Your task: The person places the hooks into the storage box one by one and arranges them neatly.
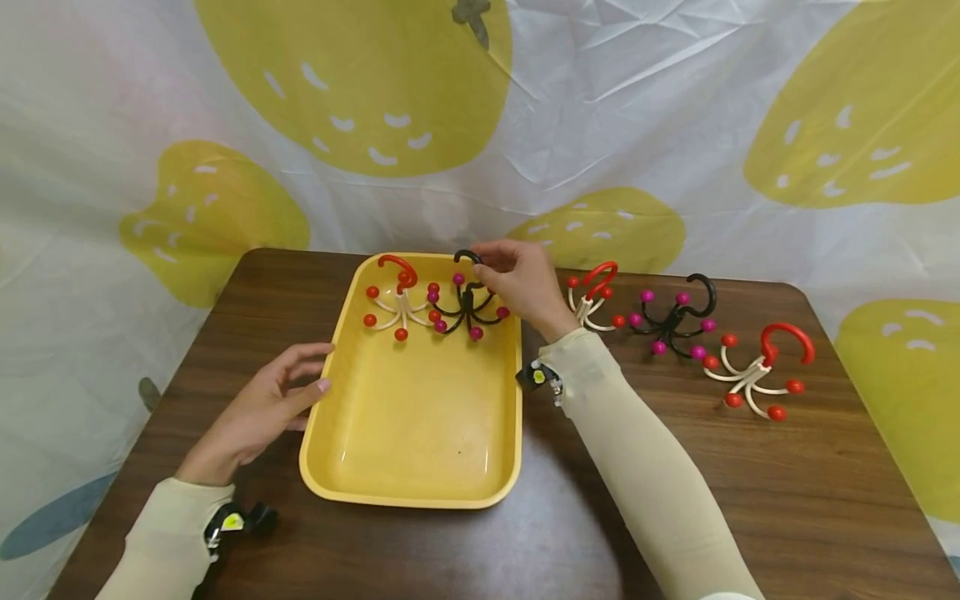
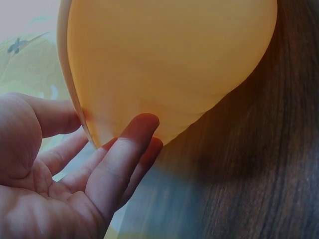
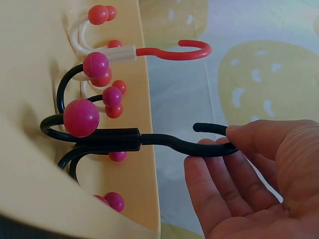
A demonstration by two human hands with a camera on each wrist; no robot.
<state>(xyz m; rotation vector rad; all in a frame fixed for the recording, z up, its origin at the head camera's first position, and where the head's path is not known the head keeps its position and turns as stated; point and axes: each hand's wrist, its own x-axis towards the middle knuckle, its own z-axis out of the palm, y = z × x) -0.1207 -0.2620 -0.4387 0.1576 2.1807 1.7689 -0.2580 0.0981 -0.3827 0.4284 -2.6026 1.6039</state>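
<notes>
My right hand pinches the curled top of a black multi-arm hook hanger with pink ball tips. This hanger stands upright in the far part of a yellow tray, its arms spread low over the tray floor. Close to its left is a white hook hanger with a red hook and red balls, also in the tray; some of their balls overlap in the right wrist view. On the tray's left side, my left hand holds the rim, thumb over the edge and fingers along the outer wall.
Right of the tray on the brown wooden table lie a white-and-red hanger partly behind my right hand, a black-and-pink hanger, and another white-and-red hanger. A lemon-print cloth hangs behind the table.
</notes>
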